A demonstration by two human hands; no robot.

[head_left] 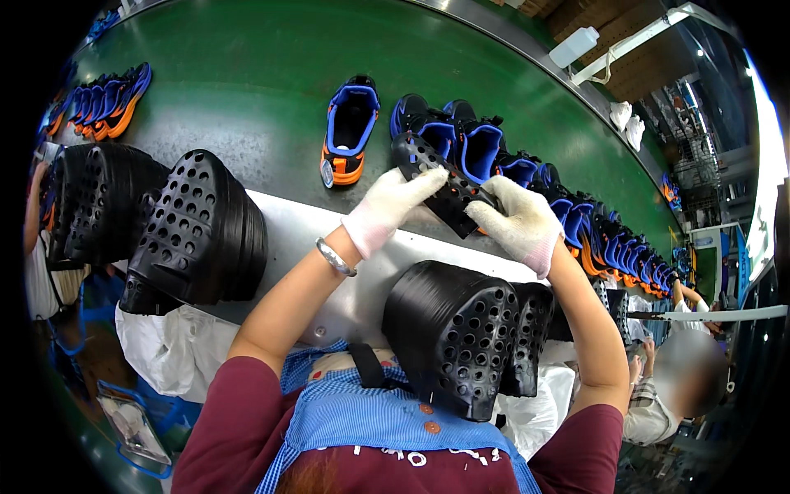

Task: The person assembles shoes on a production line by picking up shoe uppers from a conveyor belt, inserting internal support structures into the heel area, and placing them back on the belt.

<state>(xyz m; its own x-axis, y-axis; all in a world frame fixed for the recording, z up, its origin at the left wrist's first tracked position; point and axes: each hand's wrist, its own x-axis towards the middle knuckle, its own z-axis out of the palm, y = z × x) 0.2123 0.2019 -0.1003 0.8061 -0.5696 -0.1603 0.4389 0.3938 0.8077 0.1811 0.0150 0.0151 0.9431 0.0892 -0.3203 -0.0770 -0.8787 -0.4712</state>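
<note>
Nearest us, a stack of perforated black soles (461, 333). Beyond it we grip one perforated black sole (440, 181), left hand (393, 206) and right hand (520, 221) closed on it, long axis slanting between them, beside the blue shoes (461, 140).

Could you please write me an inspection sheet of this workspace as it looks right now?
Surface: green conveyor belt with a metal ledge at its near edge.
Job's things: black perforated insert held over the belt; blue-and-orange shoe alone, a row of shoes to the right, another group far left.
Clutter: stacks of black inserts at left and centre; white bottle beyond the belt.
Grippers: left hand and right hand, white-gloved, both grip the insert.
Cables: nothing seen.
Surroundings: another person at lower right; white bags under the ledge.
</note>
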